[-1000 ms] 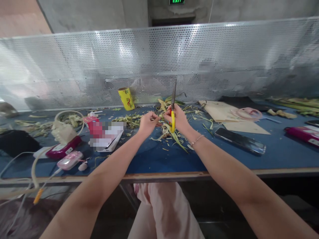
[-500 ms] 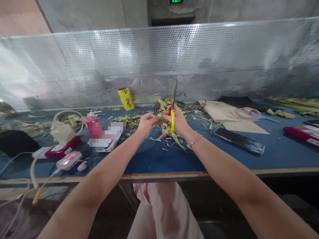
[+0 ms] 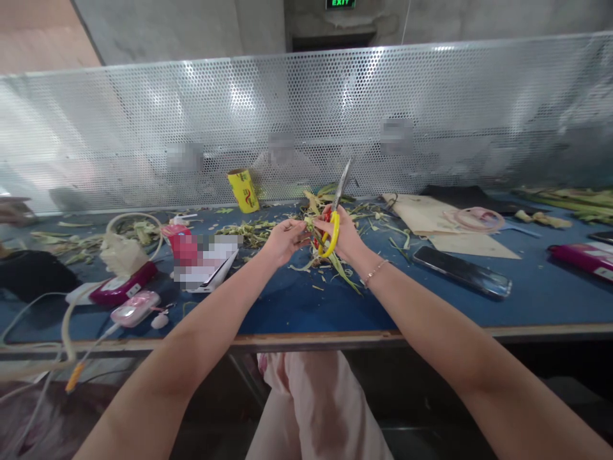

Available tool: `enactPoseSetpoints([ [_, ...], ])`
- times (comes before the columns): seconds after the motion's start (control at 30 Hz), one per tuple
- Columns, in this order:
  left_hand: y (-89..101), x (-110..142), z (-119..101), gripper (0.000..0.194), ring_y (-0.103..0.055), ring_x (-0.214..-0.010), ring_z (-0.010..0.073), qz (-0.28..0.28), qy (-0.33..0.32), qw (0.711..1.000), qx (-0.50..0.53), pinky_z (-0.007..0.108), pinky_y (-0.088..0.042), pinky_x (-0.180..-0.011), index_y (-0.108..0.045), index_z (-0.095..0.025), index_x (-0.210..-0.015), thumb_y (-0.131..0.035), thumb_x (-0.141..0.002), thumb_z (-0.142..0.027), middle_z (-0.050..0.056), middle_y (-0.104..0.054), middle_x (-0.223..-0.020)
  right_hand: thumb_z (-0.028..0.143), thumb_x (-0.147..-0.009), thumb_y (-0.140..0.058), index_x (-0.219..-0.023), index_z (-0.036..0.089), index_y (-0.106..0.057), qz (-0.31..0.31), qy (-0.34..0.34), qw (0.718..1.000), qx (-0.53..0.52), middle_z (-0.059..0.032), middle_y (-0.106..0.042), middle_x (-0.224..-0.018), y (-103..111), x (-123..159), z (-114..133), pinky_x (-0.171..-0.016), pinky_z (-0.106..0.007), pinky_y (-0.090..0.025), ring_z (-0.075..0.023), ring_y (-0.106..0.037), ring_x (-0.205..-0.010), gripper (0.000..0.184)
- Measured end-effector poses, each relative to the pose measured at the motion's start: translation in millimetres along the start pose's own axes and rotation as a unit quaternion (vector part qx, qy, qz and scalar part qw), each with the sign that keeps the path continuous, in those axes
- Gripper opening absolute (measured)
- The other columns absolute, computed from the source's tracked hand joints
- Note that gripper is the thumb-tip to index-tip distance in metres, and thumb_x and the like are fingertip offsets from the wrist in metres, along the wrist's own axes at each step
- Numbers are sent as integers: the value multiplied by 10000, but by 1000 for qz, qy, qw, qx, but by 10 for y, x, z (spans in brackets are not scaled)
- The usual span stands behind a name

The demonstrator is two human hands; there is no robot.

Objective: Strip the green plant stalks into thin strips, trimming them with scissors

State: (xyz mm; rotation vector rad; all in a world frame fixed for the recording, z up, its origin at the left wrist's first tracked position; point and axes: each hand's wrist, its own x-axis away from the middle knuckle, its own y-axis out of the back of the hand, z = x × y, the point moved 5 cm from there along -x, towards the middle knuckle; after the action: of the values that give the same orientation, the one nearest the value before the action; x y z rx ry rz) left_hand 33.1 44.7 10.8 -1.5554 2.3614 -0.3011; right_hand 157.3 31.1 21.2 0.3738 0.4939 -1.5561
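Note:
Between my hands is a small pale-green plant piece point(image 3: 310, 224), perhaps a bit of stalk; its exact kind is too small to tell. My left hand point(image 3: 287, 239) pinches it from the left, fingers closed. A pair of scissors point(image 3: 334, 231) with yellow and red handles hangs in my right hand point(image 3: 345, 231), blades pointing up and away. The thumb and fingertips of that hand also meet the plant piece. Beneath and behind both hands lie dry leaf strips and trimmings point(image 3: 342, 271) on the blue table point(image 3: 306, 316).
A yellow cardboard tube point(image 3: 243, 190) stands by the perforated metal screen point(image 3: 316, 96). On the right are a black phone point(image 3: 462, 273), brown paper point(image 3: 421, 217) and a pink tape roll point(image 3: 474, 219). Left are a red packet point(image 3: 181, 245), a pink case point(image 3: 135, 309) and cables. Another person's hand point(image 3: 14, 209) shows far left.
The scissors have tilted, their blades leaning further right, and the yellow handle has swung out. My left fingers have shifted slightly around the plant piece. Another person's hand has appeared at far left.

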Motion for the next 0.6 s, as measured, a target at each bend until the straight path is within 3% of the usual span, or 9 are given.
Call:
enactPoseSetpoints([
  [0.13, -36, 9, -22, 328, -634, -674, 121, 22, -4, 1000, 10, 340, -513, -736, -426, -171, -706, -734, -629, -253, -31, -604, -700, 494, -656, -627, -862, 255, -342, 14, -14, 1000, 21, 36, -484, -723, 36, -46, -8, -603, -346, -471, -141, -544, -631, 425],
  [0.33, 4, -25, -53, 281, -616, -606, 104, -9, -37, 999, -14, 300, -502, -681, -396, -183, -735, -668, -701, -246, -56, -544, -628, 310, -536, -746, -784, 249, -351, 18, -15, 998, 56, 66, -463, -655, 74, -87, -11, -697, -390, -489, -154, -564, -674, 470],
  [0.47, 34, -45, -46, 269, -584, -560, 84, -26, -52, 998, -39, 262, -486, -636, -402, -185, -741, -659, -708, -255, -70, -510, -587, 280, -536, -709, -765, 245, -365, 52, -36, 994, 93, 77, -457, -622, 19, -51, -41, -606, -345, -472, -133, -534, -597, 414],
  [0.6, 27, -35, -42, 273, -566, -547, 82, -29, -46, 996, -68, 232, -458, -574, -432, -182, -748, -681, -684, -275, -62, -521, -585, 248, -534, -673, -748, 233, -384, 45, -24, 991, 126, 77, -471, -611, 21, -29, -14, -566, -314, -440, -115, -501, -556, 360],
])
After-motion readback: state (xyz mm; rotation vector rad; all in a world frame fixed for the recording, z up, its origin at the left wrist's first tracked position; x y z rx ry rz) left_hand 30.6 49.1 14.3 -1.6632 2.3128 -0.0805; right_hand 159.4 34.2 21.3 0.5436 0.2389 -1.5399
